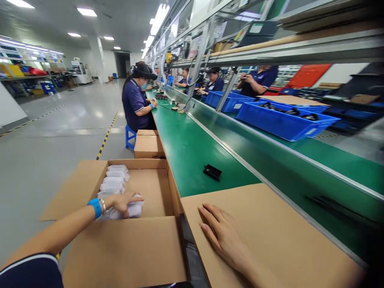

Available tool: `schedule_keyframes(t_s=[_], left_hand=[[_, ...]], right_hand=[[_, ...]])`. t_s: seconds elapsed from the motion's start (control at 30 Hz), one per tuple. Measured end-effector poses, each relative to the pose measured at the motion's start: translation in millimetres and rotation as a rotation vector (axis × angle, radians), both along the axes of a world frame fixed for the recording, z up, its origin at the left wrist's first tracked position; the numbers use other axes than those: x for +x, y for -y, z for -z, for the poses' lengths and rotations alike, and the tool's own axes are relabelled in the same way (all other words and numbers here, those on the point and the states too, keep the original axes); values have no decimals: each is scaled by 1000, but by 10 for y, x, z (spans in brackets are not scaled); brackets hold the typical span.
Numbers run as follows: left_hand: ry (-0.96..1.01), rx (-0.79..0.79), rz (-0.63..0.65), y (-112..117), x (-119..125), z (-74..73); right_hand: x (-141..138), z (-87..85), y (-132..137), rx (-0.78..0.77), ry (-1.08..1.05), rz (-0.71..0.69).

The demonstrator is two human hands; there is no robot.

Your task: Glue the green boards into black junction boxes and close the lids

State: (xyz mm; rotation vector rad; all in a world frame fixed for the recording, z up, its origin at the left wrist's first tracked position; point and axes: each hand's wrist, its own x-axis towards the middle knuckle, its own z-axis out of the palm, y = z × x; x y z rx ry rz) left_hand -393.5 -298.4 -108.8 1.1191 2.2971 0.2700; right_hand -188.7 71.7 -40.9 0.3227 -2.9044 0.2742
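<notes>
Cardboard sheet [270, 224] at 5 o'clock carries my right hand [223, 236], flat, fingers spread. At 9 o'clock my left hand [124, 202] grips one white pouch [133, 210], nearest of roughly six rowed in one open box [150, 192]. One black part [212, 172] lies at 12 on the green tabletop [186, 152].

White pouch [135, 210] partly hidden under left hand [124, 202], cardboard sheet [270, 232] cut by bottom edge
</notes>
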Motion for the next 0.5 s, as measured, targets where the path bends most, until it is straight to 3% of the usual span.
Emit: schedule_keyframes(t_s=[0.13, 0.23, 0.3, 0.37, 0.43, 0.5], left_hand=[[-117, 7, -27, -12, 240, 49], [-218, 57, -90, -11, 154, -129], [-265, 277, -271, -150, 85, -424], [-171, 615, -402, -481, 173, -812], [128, 819, -307, -1007, 465, -1187], [549, 872, -187, -1653, 885, -1449]], right_hand=[[219, -208, 77, -64, 74, 31], [506, -429, 79, -129, 115, 51], [702, -580, 87, -217, 112, 81], [845, -733, 115, -381, 91, 112], [919, -878, 142, -626, 84, 140], [960, -990, 120, -874, 73, 171]])
